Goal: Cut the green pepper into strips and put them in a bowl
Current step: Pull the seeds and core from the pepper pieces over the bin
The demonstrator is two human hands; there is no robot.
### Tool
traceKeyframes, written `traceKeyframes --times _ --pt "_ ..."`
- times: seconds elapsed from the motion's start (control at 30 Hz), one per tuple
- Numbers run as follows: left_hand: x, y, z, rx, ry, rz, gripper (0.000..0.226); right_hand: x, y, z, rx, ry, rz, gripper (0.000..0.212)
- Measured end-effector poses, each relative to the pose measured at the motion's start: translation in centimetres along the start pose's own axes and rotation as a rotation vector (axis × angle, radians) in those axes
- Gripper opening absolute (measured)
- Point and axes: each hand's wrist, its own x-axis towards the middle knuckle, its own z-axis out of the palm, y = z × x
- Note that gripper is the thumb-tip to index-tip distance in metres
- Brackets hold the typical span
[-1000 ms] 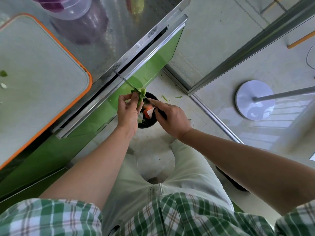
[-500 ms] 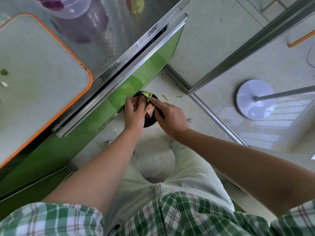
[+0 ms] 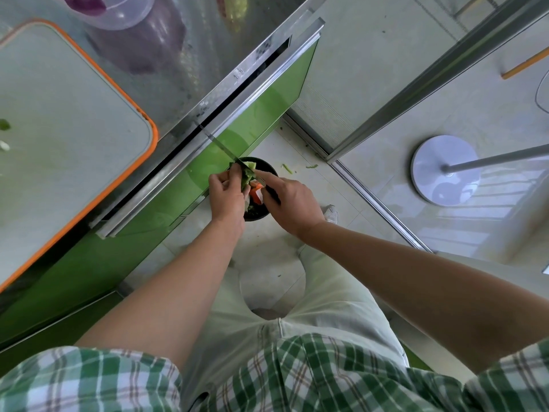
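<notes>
My left hand grips a piece of green pepper over a black bin on the floor beside the green cabinet. My right hand holds a knife whose thin blade runs up and left across the pepper, toward the cabinet's metal edge. Orange and white scraps lie inside the bin between my hands. No bowl of strips is in view.
A cutting board with an orange rim lies on the steel counter at left, with small green bits at its left edge. A clear tub with something purple stands behind it. Green scraps lie on the floor tiles. A white round stand base sits at right.
The knife blade, seen against the pepper a second ago and hidden half a second ago, again lies across it. Both hands stay over the bin with only small shifts.
</notes>
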Motion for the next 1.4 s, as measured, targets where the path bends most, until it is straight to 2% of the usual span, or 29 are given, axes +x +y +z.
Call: traceKeyframes --times 0.07,0.17,0.3,0.37,0.47,0.7,1.0,1.13,1.33,1.4 --pt "0.2 0.0 -0.3 0.046 0.009 0.009 0.023 0.0 0.1 -0.5 0.15 -0.009 0.045 0.024" --pt "0.5 0.0 -0.6 0.077 0.008 0.013 0.022 0.0 0.5 -1.7 0.383 -0.048 0.241 0.01" --pt "1.1 0.0 -0.7 0.081 -0.021 0.007 0.022 -0.5 1.1 -2.8 0.735 -0.195 0.531 0.021" --pt "1.2 0.0 -0.7 0.086 -0.041 0.01 0.023 -0.5 1.3 -3.0 0.826 -0.231 0.621 0.03" --pt "1.2 -0.2 -0.6 0.095 -0.056 0.017 0.026 -0.3 1.3 -2.9 0.854 -0.255 0.672 0.035" --pt "1.8 -0.5 -0.9 0.181 -0.092 0.046 0.024 -0.3 1.0 -2.8 0.812 -0.236 0.717 0.032" --pt "2.8 -0.9 -1.4 0.256 -0.097 0.039 0.038 -0.1 0.8 -2.9 0.825 -0.288 0.766 0.035" --pt "2.2 -1.0 -1.1 0.321 -0.13 0.048 0.035 0.4 0.9 -3.0 0.832 -0.27 0.791 0.033" --pt "2.2 -0.6 -0.9 0.34 -0.063 0.012 0.035 0.7 0.7 -3.3 0.849 -0.338 0.819 0.03" --pt "2.2 -0.4 -0.9 0.369 -0.098 0.02 0.032 0.7 0.8 -3.2 0.874 -0.324 0.847 0.031"
